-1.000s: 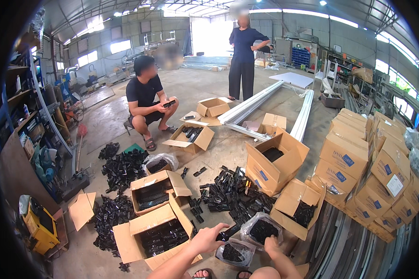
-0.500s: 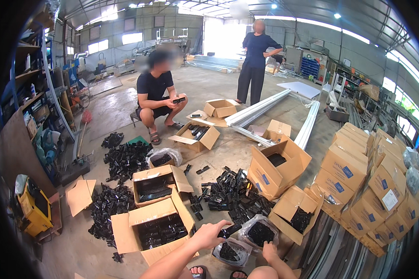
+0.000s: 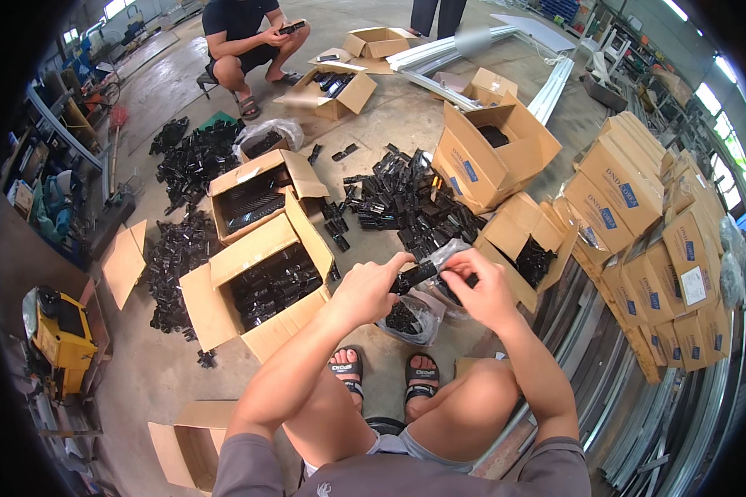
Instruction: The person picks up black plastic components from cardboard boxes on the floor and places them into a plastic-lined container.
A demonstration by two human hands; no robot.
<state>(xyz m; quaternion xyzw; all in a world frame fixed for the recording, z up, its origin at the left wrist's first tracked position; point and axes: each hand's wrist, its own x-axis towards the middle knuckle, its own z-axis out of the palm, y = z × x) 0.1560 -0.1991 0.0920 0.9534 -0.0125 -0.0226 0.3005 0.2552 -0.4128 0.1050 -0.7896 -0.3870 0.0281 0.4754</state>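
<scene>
Both forearms rise from the lower edge over bent bare knees and meet in the middle. The left hand (image 3: 371, 290) is curled, fingers wrapped round one end of a short black plastic bracket (image 3: 413, 276), thumb on top. The right hand (image 3: 482, 286) is bent at the wrist, its fingertips pinching the bracket's other end; neither hand is spread, and the part bridges the gap between them.

Right beneath the hands lie two clear plastic bags (image 3: 414, 316) of small black parts, on the concrete floor above a pair of sandalled feet (image 3: 385, 374). Just left of the left hand stands an open cardboard box (image 3: 261, 286) packed with black brackets, with a second open box (image 3: 253, 190) beyond it. Beyond the hands spreads a loose heap of black parts (image 3: 406, 207). Right of the right hand sits a smaller open box (image 3: 529, 248), with a tall open carton (image 3: 493, 153) past it and stacked sealed cartons (image 3: 663, 240) farther right.

Far left rests a yellow machine (image 3: 58, 335). At the far side a person in dark clothes (image 3: 244, 37) squats beside another open box (image 3: 336, 87), near pale metal rails (image 3: 456, 54).
</scene>
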